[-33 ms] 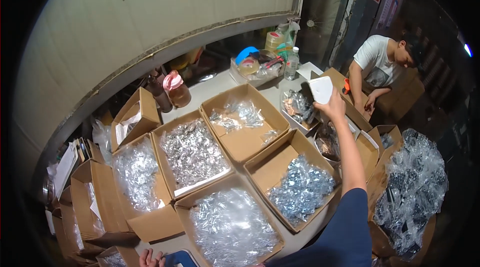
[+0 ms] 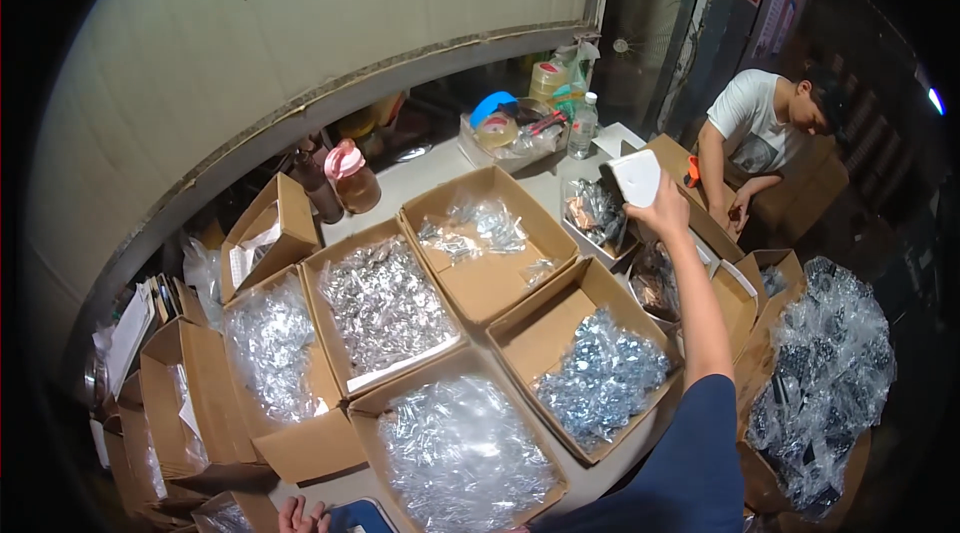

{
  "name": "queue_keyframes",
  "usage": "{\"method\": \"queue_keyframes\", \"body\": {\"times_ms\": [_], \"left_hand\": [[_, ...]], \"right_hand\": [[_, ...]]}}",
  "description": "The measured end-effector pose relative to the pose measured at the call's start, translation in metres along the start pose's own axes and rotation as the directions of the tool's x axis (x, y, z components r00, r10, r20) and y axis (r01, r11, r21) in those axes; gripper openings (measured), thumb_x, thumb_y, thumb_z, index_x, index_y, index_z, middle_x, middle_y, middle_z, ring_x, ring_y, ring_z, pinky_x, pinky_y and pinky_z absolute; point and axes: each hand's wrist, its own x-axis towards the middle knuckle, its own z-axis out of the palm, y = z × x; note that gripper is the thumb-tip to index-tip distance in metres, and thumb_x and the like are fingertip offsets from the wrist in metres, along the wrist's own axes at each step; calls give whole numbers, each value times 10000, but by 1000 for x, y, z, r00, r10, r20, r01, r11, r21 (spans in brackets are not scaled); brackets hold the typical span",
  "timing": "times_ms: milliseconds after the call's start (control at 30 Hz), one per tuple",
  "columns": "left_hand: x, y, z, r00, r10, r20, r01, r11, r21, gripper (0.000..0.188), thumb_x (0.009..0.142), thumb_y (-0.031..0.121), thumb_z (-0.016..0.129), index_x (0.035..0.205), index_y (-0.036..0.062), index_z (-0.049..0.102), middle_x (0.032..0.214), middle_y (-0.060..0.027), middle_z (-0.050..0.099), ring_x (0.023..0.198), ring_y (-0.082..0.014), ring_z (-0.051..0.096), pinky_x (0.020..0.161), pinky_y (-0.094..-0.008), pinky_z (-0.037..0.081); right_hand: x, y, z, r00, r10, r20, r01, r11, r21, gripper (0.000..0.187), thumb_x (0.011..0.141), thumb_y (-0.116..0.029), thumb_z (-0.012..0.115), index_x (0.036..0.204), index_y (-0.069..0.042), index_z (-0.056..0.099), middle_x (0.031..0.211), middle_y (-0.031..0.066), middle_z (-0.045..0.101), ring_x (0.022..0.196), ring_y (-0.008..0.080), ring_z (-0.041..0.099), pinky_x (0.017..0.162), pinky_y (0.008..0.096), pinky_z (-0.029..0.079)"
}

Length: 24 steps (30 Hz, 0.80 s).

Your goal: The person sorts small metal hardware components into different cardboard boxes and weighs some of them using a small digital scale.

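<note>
My right hand (image 2: 660, 210) reaches far out to the right side of the table, its fingers closed round a small white box (image 2: 637, 178). The box is tilted, held above an open box of small plastic-bagged parts (image 2: 598, 213). At the bottom edge, my left hand (image 2: 303, 515) shows only in part; its fingers are loosely bent and a little apart, with nothing seen in them. Right beside it lies a dark blue, rounded-edged object (image 2: 361, 516), cut off by the frame. Below my right arm, a cardboard box holds bluish bagged metal parts (image 2: 605, 378).
Open cartons hold clear-bagged parts (image 2: 465, 453), loose silvery pieces (image 2: 385, 303) and small bagged hardware (image 2: 480, 231). A pink-lidded jug (image 2: 352, 178) and a clear bottle (image 2: 583, 128) stand at the back. A large bagged heap (image 2: 825, 383) is at right. A co-worker (image 2: 765, 123) bends over a carton.
The white box in my right hand has shifted slightly left and tilted a little. My left hand has stayed where it was.
</note>
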Motion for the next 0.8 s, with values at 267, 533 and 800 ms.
{"method": "queue_keyframes", "body": {"times_ms": [267, 533, 800], "left_hand": [[9, 13, -35, 925, -327, 194, 367, 902, -228, 731, 983, 349, 433, 1502, 26, 32, 1535, -280, -77, 1418, -445, -77, 988, -600, 419], [-33, 12, -1, 972, -8, -235, 48, 985, 165, 447, 842, 197, 613, 1236, 10, 514, 1249, -155, 538, 1030, -252, 603, 836, -347, 517], [-57, 19, 5, 992, 85, 99, -94, 991, 92, 619, 906, 281, 610, 1408, 32, 346, 1369, -162, 420, 1250, -281, 458, 984, -384, 440]], "right_hand": [[0, -7, -31, 978, -201, -53, 201, 980, -17, 1016, 509, -350, 858, 1329, -16, 358, 1130, 211, 561, 1032, 404, 574, 844, 462, 496], [-40, -22, -102, 925, 62, -375, 54, 955, 293, 774, 625, -341, 827, 1231, -23, 465, 1108, 162, 611, 1020, 318, 596, 843, 403, 481], [-190, -186, -143, 887, -127, 444, -456, -85, 886, 621, 803, -397, 607, 1275, -26, 447, 1066, 63, 584, 957, 159, 589, 852, 311, 480]]}}
